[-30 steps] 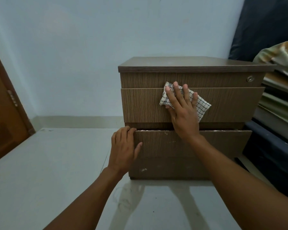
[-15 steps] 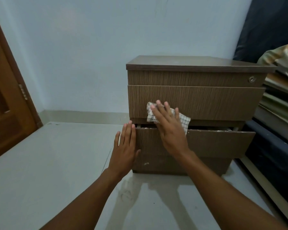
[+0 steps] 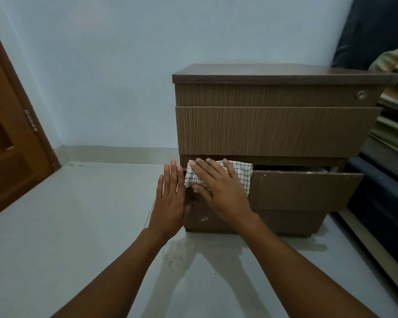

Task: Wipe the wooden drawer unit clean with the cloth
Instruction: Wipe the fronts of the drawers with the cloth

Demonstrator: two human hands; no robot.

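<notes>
**Now at the bottom drawer: cloth pressed flat on its top-left corner**

The R hand [image 3: 218, 187] lies spread w/ straight fingers over the checked cloth [image 3: 245, 174], pressing it onto the bottom drawer [image 3: 303, 191] of the wooden drawer unit [image 3: 278, 131]. It is a flat-palm press, no pinch, prob. so more of the fabric meets the wood per stroke. The cloth is bunched over the drawer front's upper edge at the left corner and hangs a bit down the face.

The L hand [image 3: 170, 200] is released too, fingers straight and together. It sits just beside the R hand against the unit's left edge, apparently to brace the unit so it won't slide on the smooth floor [image 3: 78, 226].

The bottom drawer sticks out a little, w/ a dark gap above it, so a hard push may shove it in. Pale flecks [image 3: 202, 218] low on the front look unwiped. The L hand blocks any stroke further left.

Around it:
- a round lock [image 3: 361, 94] top right on the unit
- a stacked pile [image 3: 391, 125] close by its right side, which likely hampers access there
- a wooden door [image 3: 7, 157] far left, well apart
- a plain wall [image 3: 124, 76] behind
</notes>
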